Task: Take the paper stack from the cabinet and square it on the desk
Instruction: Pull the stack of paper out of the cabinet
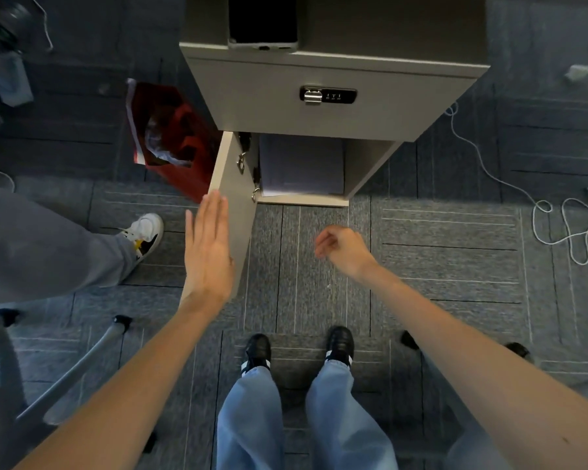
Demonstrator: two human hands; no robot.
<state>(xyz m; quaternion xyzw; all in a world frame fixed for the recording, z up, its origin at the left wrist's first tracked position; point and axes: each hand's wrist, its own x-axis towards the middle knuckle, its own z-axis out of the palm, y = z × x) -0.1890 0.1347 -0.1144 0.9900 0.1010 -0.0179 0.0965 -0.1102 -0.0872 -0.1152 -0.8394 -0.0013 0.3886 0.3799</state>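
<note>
The paper stack [302, 164] lies flat in the cabinet's [319, 106] open lower compartment. The left hand [208, 252], flat and empty, steadies the door [235, 212]; the right hand [342, 251], loosely curled and empty, should reach under the stack's near edge.

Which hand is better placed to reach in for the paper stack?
Right. The right hand hangs free in front of the open compartment holding the paper stack; the left hand lies flat against the cabinet door.

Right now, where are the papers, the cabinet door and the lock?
paper stack [301, 164], head view, top sheet.
cabinet door [241, 212], head view, inner face.
combination lock [328, 95], head view, black body.
</note>
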